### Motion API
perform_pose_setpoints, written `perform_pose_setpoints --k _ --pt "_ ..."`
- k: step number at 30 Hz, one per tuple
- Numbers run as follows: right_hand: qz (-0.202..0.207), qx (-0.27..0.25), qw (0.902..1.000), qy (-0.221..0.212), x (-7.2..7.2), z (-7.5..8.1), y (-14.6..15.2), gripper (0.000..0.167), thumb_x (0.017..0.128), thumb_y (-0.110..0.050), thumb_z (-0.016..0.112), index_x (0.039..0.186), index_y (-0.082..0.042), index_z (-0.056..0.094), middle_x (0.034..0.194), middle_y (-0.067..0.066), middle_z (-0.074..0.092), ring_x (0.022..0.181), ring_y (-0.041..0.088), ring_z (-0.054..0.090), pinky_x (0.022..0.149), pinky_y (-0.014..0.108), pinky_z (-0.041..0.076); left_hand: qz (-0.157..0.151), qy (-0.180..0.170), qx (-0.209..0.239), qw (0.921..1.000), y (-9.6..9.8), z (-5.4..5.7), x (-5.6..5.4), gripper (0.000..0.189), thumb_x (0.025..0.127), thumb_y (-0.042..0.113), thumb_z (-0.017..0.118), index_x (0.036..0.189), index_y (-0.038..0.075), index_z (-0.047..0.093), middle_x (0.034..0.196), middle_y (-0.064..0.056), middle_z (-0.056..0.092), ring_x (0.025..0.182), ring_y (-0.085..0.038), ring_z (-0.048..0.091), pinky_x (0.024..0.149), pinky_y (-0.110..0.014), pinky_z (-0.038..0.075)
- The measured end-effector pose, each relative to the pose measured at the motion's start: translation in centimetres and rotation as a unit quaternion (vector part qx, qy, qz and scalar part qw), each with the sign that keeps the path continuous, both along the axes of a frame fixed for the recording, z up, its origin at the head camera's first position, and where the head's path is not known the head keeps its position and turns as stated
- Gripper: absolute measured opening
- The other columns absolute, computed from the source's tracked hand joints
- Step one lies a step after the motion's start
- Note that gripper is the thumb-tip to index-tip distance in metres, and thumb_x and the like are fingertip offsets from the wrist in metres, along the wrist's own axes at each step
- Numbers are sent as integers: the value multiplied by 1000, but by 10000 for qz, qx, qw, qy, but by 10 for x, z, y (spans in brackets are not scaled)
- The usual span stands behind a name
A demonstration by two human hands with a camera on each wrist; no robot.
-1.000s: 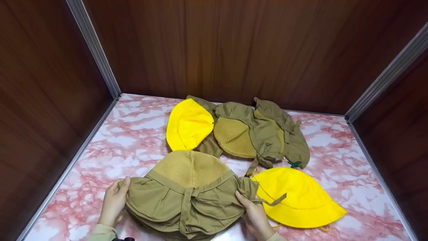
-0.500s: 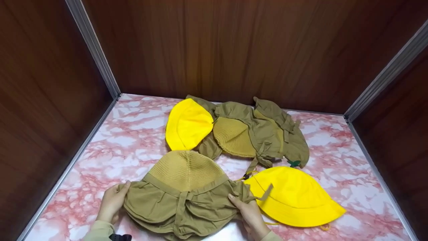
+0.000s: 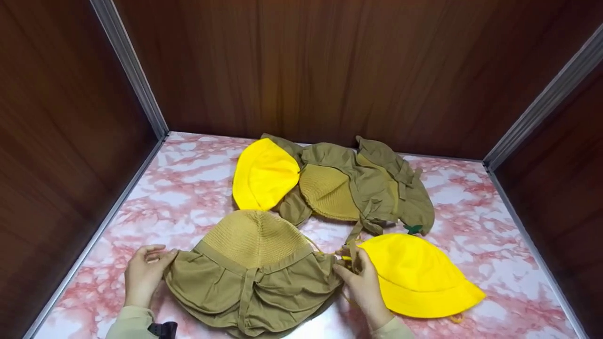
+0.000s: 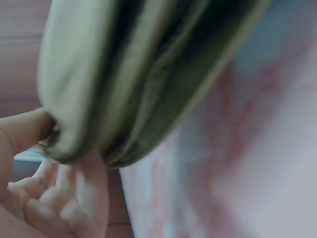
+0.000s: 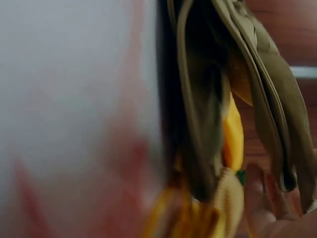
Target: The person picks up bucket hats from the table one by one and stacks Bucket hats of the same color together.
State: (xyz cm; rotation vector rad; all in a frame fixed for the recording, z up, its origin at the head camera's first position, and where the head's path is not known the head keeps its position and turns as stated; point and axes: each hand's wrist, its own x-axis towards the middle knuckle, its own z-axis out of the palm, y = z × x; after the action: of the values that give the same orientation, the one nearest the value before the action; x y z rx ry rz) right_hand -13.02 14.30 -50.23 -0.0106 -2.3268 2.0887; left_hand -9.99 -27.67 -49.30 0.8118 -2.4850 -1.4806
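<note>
An olive sun hat (image 3: 257, 240) with a mesh crown and a wide gathered brim lies toward the front, a fabric tie running down its middle. My left hand (image 3: 147, 273) pinches the left edge of its brim (image 4: 74, 84) between thumb and index finger, the other fingers loosely bent. On the opposite side, my right hand (image 3: 362, 285) holds the brim's right edge, with a short strap end standing up by the fingertips. The brim layers (image 5: 270, 99) hang by that hand in the right wrist view. A yellow bucket hat (image 3: 424, 278) lies just right of the right hand.
Behind, several olive hats (image 3: 377, 188) lie bunched near the brown wood-grain back wall (image 3: 301, 70). Another yellow hat (image 3: 266, 174) rests at their left end. The tabletop (image 3: 155, 197) has a pink and white marbled pattern, with metal-edged walls on both sides.
The held olive hat has shifted slightly left, its brim spread between both hands. My left hand has moved left, and my right hand has changed its hold near the strap at the brim's edge.
</note>
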Motion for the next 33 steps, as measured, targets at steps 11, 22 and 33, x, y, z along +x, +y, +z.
perform_pose_setpoints --k 11,22,33 --pt "151 4251 8328 3544 1 13 -31 59 71 -2 79 126 -2 61 133 15 60 126 39 53 109 64 34 -1344 1158 -2785 9439 78 20 -11 42 94 23 66 130 2 60 137 -23 57 134 -51 41 109 -69 33" --pt "1779 5680 7346 3256 3 -4 -48 78 85 -64 62 146 -17 49 158 10 38 143 37 37 116 54 35 -2756 204 -3178 9070 119 -13 -21 85 92 59 58 158 16 25 167 -9 10 150 -47 -4 116 -72 -4" --pt "2424 6293 6979 2410 -7 -21 -47 97 80 -75 60 153 -15 37 162 18 24 149 34 26 121 51 27 -3031 -522 -2904 9061 120 -30 -34 95 91 71 49 160 18 10 168 -4 0 152 -43 -7 113 -75 -7"
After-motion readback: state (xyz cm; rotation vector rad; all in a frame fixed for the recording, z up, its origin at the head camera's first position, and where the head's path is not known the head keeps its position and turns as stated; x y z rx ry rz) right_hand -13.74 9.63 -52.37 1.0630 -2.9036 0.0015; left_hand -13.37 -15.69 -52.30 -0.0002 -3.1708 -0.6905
